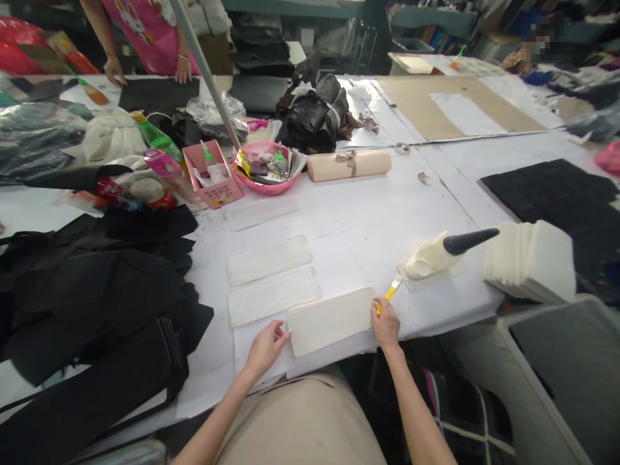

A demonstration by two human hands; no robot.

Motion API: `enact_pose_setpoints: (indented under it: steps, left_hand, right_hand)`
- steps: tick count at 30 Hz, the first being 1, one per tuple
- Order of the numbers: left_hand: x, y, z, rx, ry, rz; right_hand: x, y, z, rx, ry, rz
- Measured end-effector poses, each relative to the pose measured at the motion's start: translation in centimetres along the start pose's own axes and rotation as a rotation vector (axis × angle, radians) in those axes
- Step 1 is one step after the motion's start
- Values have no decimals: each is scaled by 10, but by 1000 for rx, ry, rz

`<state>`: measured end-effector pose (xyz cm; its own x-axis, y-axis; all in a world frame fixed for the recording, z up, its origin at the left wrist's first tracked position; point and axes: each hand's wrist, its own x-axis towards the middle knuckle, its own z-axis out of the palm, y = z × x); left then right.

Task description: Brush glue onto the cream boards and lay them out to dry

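Observation:
In front of me lies a cream rectangular panel (pixel 334 320) with rounded corners. My left hand (pixel 265 349) is at its left end, fingers slightly curled and apart, a fingertip at the panel's edge. A small paintbrush (pixel 389 295) with a yellow handle and pale bristles is gripped in my right hand (pixel 386 323), which also touches the panel's right end. Beyond the panel are flat whitish strips, a near one (pixel 274 297) and a farther one (pixel 270 259). Right of the brush, a cream bottle (pixel 431 256) with a long black nozzle lies tilted.
Black cut pieces (pixel 87 278) heap up on the left. A pink basin (pixel 268 187), a pink box (pixel 213 174) and a beige roll (pixel 349 166) stand farther back. Stacked cream pieces (pixel 530 261) sit at the right edge. Across the table, a person in a pink apron (pixel 145 32) handles black material.

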<state>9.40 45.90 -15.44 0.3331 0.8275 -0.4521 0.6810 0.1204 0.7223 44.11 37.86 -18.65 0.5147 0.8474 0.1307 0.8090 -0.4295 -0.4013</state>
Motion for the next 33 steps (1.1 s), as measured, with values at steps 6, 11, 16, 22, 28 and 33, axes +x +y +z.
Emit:
enact_pose_setpoints:
  steps: [6,11,16,22,28,33]
  left_hand:
    - [-21,-5,39,-16,97,-55]
    - [-26,-18,39,-172,147,-68]
    - [-28,-30,43,-230,237,-187]
    - [-30,-31,45,-247,99,-247]
    - [-31,-23,40,-101,117,-264]
    - [-33,-23,40,-84,141,-274]
  right_hand:
    - [-14,-4,-1,18,18,-17]
    - [-27,-4,1,23,40,-67]
    - [-19,17,-32,14,87,-105]
    - [24,57,-110,36,128,-73]
    - [68,83,-127,96,210,-40]
    - [93,92,-118,-23,125,-85]
